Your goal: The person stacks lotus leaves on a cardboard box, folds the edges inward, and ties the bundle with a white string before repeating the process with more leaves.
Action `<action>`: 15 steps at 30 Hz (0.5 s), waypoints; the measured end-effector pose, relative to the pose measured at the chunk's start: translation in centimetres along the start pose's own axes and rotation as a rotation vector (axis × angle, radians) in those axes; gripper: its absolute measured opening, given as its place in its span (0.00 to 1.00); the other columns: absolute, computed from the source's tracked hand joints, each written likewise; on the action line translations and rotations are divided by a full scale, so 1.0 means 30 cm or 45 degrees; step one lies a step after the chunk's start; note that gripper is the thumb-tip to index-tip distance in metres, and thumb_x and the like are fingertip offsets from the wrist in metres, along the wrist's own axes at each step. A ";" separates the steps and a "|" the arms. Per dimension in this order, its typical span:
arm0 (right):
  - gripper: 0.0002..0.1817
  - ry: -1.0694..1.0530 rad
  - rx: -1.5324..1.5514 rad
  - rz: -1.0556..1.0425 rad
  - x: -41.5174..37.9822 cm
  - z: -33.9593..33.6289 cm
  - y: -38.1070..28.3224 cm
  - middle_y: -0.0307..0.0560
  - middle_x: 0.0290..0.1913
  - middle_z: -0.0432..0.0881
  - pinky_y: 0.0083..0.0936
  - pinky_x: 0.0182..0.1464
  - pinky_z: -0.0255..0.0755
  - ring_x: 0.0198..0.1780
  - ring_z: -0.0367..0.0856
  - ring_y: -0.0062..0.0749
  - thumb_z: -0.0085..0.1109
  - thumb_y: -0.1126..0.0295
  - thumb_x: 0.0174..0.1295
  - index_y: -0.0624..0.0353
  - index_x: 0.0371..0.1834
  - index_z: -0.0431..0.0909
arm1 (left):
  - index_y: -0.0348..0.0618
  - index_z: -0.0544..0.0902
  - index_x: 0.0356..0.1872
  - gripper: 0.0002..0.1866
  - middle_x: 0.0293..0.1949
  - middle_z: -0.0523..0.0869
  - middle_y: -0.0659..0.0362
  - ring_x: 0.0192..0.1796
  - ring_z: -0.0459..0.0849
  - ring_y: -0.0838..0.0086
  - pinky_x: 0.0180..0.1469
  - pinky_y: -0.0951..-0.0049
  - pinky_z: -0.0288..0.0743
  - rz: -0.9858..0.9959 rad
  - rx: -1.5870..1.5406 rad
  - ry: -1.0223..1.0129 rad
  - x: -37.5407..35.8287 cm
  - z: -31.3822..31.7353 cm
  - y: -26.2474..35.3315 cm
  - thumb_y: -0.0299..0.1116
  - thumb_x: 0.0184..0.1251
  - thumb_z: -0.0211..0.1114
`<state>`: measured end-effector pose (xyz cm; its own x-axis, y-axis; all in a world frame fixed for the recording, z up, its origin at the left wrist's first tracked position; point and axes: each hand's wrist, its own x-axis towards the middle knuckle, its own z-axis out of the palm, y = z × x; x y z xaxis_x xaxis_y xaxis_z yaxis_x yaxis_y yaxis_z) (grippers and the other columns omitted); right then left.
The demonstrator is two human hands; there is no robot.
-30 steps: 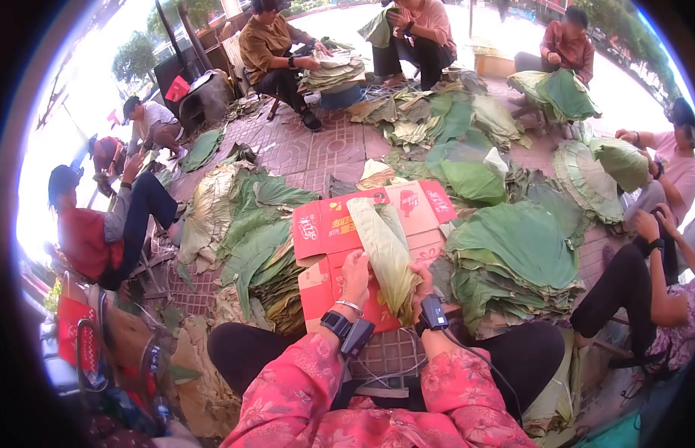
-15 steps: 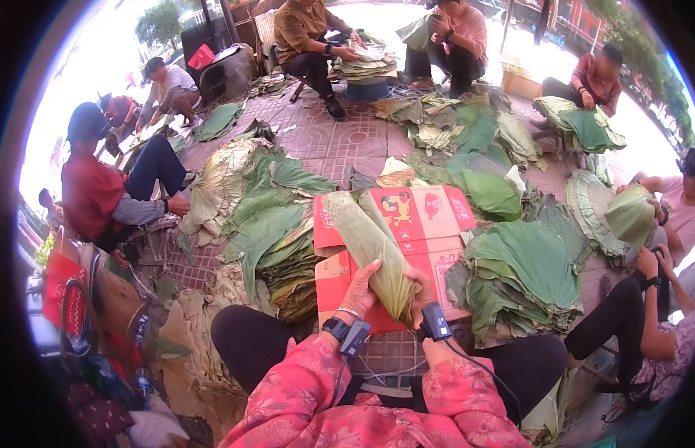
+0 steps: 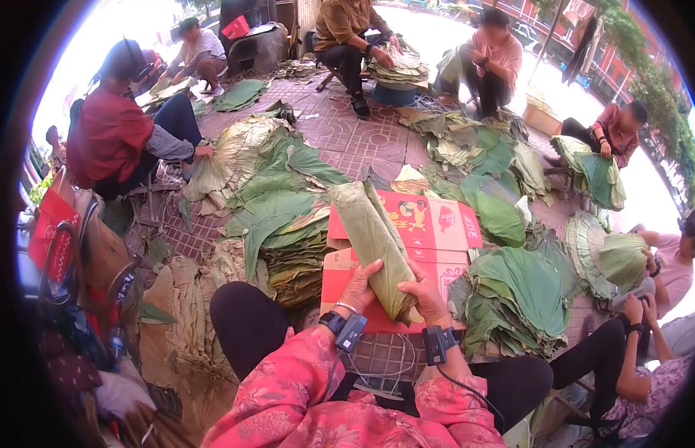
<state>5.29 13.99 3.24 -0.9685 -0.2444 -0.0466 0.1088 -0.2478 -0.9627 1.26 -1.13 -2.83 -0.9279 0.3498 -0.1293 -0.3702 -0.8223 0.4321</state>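
Observation:
A long folded pale-green leaf bundle point(image 3: 375, 240) points away from me over a flattened red cardboard box point(image 3: 429, 224) on the brick floor. My left hand point(image 3: 360, 287) grips the bundle's near end from the left. Against the same end, from the right, my right hand point(image 3: 424, 298) is closed on it. Both wrists carry black strapped devices, and my sleeves are pink floral.
A stack of green leaves point(image 3: 523, 295) lies right of the box, another leaf pile point(image 3: 276, 216) to the left. Several people sit around on the brick floor point(image 3: 340, 138) sorting leaves: one in red point(image 3: 112, 134) at left, another's arms point(image 3: 646, 358) at right.
The view has swung left and the bundle now tilts slightly left. My right hand has slid further round the bundle's near end; both hands keep their hold.

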 end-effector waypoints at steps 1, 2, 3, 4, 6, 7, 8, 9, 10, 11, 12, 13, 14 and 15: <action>0.35 -0.043 -0.336 -0.140 0.006 0.010 -0.017 0.54 0.57 0.71 0.34 0.60 0.62 0.58 0.69 0.39 0.59 0.69 0.44 0.65 0.60 0.64 | 0.40 0.72 0.52 0.21 0.46 0.80 0.57 0.49 0.78 0.68 0.55 0.65 0.72 -0.048 -0.038 -0.049 0.009 -0.033 0.002 0.29 0.57 0.65; 0.35 -0.083 -0.671 -0.281 0.010 0.034 -0.050 0.55 0.58 0.70 0.36 0.61 0.60 0.60 0.68 0.41 0.60 0.67 0.44 0.64 0.60 0.65 | 0.40 0.72 0.52 0.21 0.47 0.80 0.57 0.50 0.78 0.68 0.56 0.65 0.72 -0.096 -0.074 -0.098 0.009 -0.045 0.010 0.30 0.58 0.64; 0.35 -0.038 -1.040 -0.433 0.001 0.060 -0.083 0.55 0.60 0.68 0.38 0.62 0.57 0.62 0.64 0.43 0.61 0.65 0.44 0.64 0.60 0.65 | 0.41 0.71 0.53 0.21 0.48 0.79 0.57 0.51 0.78 0.67 0.57 0.64 0.71 -0.118 -0.078 -0.121 0.004 -0.056 0.016 0.32 0.58 0.64; 0.36 0.011 -1.406 -0.579 -0.022 0.110 -0.141 0.55 0.62 0.65 0.40 0.64 0.53 0.65 0.60 0.46 0.61 0.62 0.44 0.63 0.60 0.65 | 0.41 0.71 0.54 0.22 0.49 0.78 0.56 0.51 0.77 0.66 0.57 0.63 0.70 -0.141 -0.083 -0.141 -0.011 -0.057 0.023 0.35 0.59 0.63; 0.38 0.035 -1.768 -0.703 -0.017 0.140 -0.179 0.56 0.64 0.61 0.42 0.66 0.47 0.68 0.55 0.49 0.62 0.57 0.43 0.63 0.60 0.65 | 0.42 0.70 0.55 0.24 0.51 0.77 0.56 0.53 0.77 0.65 0.58 0.62 0.69 -0.152 -0.105 -0.154 -0.019 -0.061 0.030 0.37 0.59 0.63; 0.39 0.007 -1.764 -0.678 -0.005 0.139 -0.175 0.58 0.65 0.60 0.43 0.67 0.46 0.68 0.53 0.50 0.62 0.55 0.43 0.63 0.60 0.65 | 0.43 0.69 0.56 0.24 0.52 0.77 0.56 0.53 0.76 0.65 0.59 0.61 0.69 -0.145 -0.124 -0.145 -0.018 -0.070 0.029 0.38 0.59 0.63; 0.40 -0.018 -1.760 -0.651 0.000 0.136 -0.167 0.59 0.66 0.58 0.44 0.67 0.44 0.69 0.52 0.51 0.62 0.53 0.43 0.63 0.60 0.65 | 0.43 0.69 0.57 0.25 0.53 0.76 0.56 0.54 0.76 0.65 0.59 0.61 0.68 -0.140 -0.143 -0.138 -0.020 -0.078 0.026 0.38 0.60 0.63; 0.41 -0.034 -1.763 -0.625 0.003 0.132 -0.155 0.59 0.66 0.59 0.43 0.67 0.44 0.69 0.52 0.51 0.62 0.53 0.43 0.63 0.60 0.64 | 0.43 0.68 0.58 0.26 0.54 0.76 0.56 0.55 0.75 0.65 0.59 0.61 0.68 -0.144 -0.125 -0.141 -0.025 -0.080 0.027 0.38 0.60 0.63; 0.41 -0.052 -1.769 -0.603 0.010 0.125 -0.142 0.59 0.65 0.59 0.43 0.67 0.44 0.69 0.52 0.50 0.62 0.52 0.43 0.64 0.60 0.64 | 0.43 0.68 0.58 0.26 0.54 0.75 0.55 0.55 0.75 0.65 0.60 0.60 0.67 -0.143 -0.107 -0.147 -0.028 -0.083 0.032 0.38 0.60 0.62; 0.42 -0.073 -1.774 -0.582 0.017 0.119 -0.133 0.59 0.65 0.60 0.42 0.67 0.44 0.69 0.53 0.50 0.62 0.51 0.43 0.65 0.61 0.63 | 0.43 0.67 0.59 0.26 0.55 0.75 0.55 0.56 0.75 0.65 0.60 0.60 0.67 -0.140 -0.090 -0.153 -0.026 -0.082 0.036 0.37 0.60 0.62; 0.42 -0.086 -1.778 -0.592 0.021 0.116 -0.131 0.59 0.65 0.60 0.42 0.66 0.46 0.68 0.54 0.50 0.61 0.50 0.44 0.65 0.60 0.64 | 0.43 0.67 0.59 0.26 0.55 0.75 0.56 0.56 0.75 0.65 0.60 0.60 0.67 -0.140 -0.059 -0.168 -0.025 -0.072 0.042 0.36 0.60 0.62; 0.42 -0.101 -1.781 -0.598 0.021 0.112 -0.126 0.60 0.64 0.61 0.43 0.65 0.47 0.68 0.55 0.50 0.60 0.48 0.45 0.66 0.60 0.64 | 0.43 0.67 0.59 0.26 0.55 0.75 0.56 0.56 0.75 0.65 0.60 0.61 0.68 -0.143 -0.029 -0.180 -0.028 -0.065 0.045 0.35 0.60 0.62; 0.42 -0.117 -1.783 -0.602 0.017 0.109 -0.119 0.61 0.63 0.62 0.43 0.64 0.49 0.68 0.55 0.50 0.59 0.47 0.46 0.66 0.60 0.64 | 0.42 0.67 0.58 0.25 0.54 0.75 0.56 0.55 0.75 0.65 0.60 0.61 0.68 -0.146 -0.001 -0.190 -0.035 -0.060 0.046 0.34 0.60 0.62; 0.42 -0.091 -1.679 -0.568 0.010 0.112 -0.117 0.61 0.63 0.62 0.42 0.64 0.49 0.68 0.55 0.50 0.58 0.47 0.46 0.67 0.60 0.64 | 0.42 0.68 0.58 0.25 0.53 0.76 0.56 0.54 0.76 0.67 0.58 0.63 0.69 -0.148 0.003 -0.171 -0.045 -0.045 0.047 0.32 0.59 0.62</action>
<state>5.37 11.63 7.50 -0.8475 -0.4366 0.3018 -0.5298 0.7296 -0.4324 1.93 -3.37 -3.25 -0.8646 0.4991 -0.0581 -0.4741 -0.7719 0.4236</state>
